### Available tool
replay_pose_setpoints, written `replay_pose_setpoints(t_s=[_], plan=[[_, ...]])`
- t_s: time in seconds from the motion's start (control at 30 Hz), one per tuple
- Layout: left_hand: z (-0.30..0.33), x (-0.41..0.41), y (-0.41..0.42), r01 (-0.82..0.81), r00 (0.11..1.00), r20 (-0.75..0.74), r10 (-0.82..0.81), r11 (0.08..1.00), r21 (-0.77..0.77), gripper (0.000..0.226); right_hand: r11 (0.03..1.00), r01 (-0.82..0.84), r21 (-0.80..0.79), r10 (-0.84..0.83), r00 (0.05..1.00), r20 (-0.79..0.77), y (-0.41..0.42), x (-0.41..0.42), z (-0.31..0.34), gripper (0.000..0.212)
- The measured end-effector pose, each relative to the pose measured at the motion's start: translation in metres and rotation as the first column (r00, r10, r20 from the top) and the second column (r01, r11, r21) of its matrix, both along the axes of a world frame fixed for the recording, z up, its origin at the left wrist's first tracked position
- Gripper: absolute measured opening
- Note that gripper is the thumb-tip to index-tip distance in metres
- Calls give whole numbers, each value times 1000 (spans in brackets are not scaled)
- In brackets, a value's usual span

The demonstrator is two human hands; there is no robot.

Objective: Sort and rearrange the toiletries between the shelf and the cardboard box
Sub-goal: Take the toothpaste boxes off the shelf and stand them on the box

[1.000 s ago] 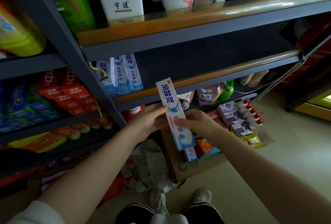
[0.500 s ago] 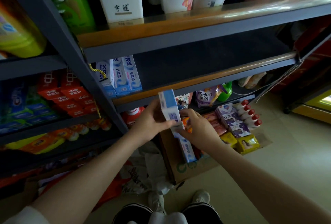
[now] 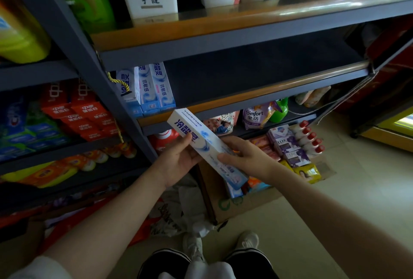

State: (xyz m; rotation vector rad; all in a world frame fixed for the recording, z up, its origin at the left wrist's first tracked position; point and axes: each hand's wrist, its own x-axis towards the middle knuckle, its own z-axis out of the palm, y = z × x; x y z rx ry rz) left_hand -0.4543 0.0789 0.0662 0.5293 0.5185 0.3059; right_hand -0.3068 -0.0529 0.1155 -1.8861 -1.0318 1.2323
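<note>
Box (image 3: pixel 202 144) turned flat since prev.; left hand (image 3: pixel 178 162), right hand (image 3: pixel 242 158) both clamp it. Slot upright beside shelf (image 3: pixel 245 97) row (image 3: pixel 154 89).

Toothpaste boxes (image 3: pixel 152 89) stand on the shelf (image 3: pixel 268 97), above the cardboard box (image 3: pixel 241 205).

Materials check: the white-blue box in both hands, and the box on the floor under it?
Toothpaste box: looks like thin printed paperboard with a slightly glossy coat; crisp folded edges, sheen on the top face. Cardboard box: brown, matte, probably corrugated; plain kraft wall with a green printed mark. Fluting not visible.
</note>
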Motion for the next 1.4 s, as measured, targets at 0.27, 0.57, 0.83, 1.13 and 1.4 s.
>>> replay_pose_setpoints(t_s=[0.27, 0.57, 0.83, 1.13, 1.4], plan=[[-27, 20, -24, 63, 928, -366, -74, 997, -43, 25, 856, 245, -456, -483, 691, -537, -10, 2, -28, 33], [-100, 17, -56, 53, 688, -709, 158, 963, 265, 51, 916, 88, -391, -64, 995, 72, -25, 20, -132, 15], [-209, 51, -71, 80, 546, -823, 157, 968, 238, 32, 943, 184, -278, -121, 965, 231, -13, 78, -192, 19], [-305, 89, -77, 116, 494, -840, 222, 941, 317, 36, 960, 164, -227, -161, 986, 32, 4, 95, -260, 13], [-280, 85, -73, 255, 520, -835, 180, 900, 353, 29, 989, -42, -138, 71, 975, 211, 10, 92, -224, 17]])
